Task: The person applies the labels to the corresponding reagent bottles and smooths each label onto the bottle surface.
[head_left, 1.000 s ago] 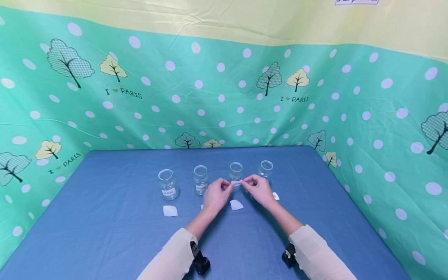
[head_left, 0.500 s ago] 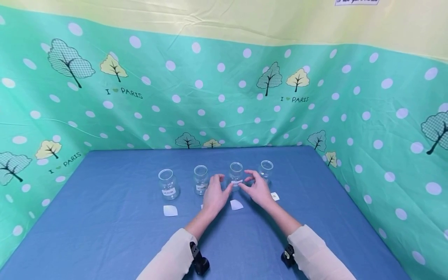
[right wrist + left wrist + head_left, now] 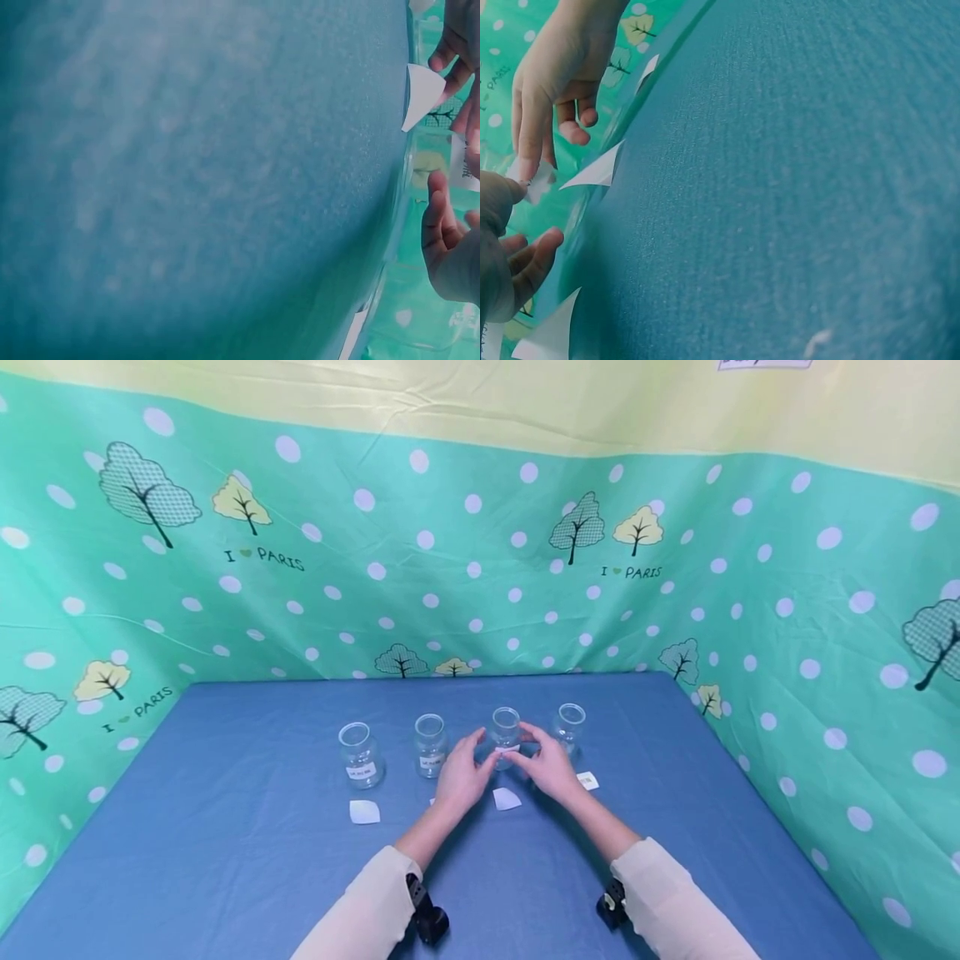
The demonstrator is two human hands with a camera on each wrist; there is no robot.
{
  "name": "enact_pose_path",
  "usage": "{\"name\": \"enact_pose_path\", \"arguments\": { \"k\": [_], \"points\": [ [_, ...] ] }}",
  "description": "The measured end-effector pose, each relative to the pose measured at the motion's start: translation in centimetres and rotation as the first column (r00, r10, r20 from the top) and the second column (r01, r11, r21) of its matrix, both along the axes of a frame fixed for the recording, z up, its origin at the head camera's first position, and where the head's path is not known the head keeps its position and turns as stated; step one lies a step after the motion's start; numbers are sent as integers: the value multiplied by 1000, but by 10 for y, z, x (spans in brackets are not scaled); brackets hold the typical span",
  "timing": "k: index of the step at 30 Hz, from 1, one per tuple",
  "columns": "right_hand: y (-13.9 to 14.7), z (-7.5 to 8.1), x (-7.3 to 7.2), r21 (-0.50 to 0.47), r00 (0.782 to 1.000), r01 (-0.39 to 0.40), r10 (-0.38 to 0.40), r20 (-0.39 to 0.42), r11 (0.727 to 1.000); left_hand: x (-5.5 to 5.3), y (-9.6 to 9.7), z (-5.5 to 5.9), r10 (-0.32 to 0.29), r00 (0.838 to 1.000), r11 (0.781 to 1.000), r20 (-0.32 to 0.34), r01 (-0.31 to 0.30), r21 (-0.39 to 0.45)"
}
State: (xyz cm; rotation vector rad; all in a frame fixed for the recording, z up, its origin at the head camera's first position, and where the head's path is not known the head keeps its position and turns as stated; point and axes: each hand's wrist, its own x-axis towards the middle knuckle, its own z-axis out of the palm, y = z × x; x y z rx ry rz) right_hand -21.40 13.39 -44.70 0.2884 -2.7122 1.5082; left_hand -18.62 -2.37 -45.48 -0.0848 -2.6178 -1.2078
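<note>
Loads of room is left on the blue tabletop (image 3: 187,827) off to the left, and a strip behind the jars could be used too, though it's walled off by the green curtain (image 3: 450,635). A narrow gap is left between the leftmost jar (image 3: 361,756) and the second jar (image 3: 430,745). Between that one and the third jar (image 3: 506,732), the way is blocked by the left hand (image 3: 461,778); on the other side, toward the rightmost jar (image 3: 570,727), it's plugged by the right hand (image 3: 551,767). The third jar's mouth could be reached from above. From the front, only a wedge is left between the forearms, pinched by two black wrist cameras (image 3: 429,920), with a curled paper piece (image 3: 506,798) lying in it.
</note>
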Motion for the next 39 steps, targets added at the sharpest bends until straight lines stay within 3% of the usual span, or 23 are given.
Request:
{"name": "enact_pose_path", "arguments": {
  "k": [13, 26, 39],
  "points": [
    [9, 2, 0, -44, 994, -102, 103, 38, 994, -1, -1, 0, -2, 1000, 1000, 4, 2, 8],
    [11, 1, 1, -44, 996, -57, 60, 69, 997, -2, -1, -1, -10, 999, 998, 35, 8, 66],
    [4, -3, -1, 8, 998, -29, 29, 58, 1000, -4, -1, -5, 6, 999, 999, 35, -8, 48]
  ]
}}
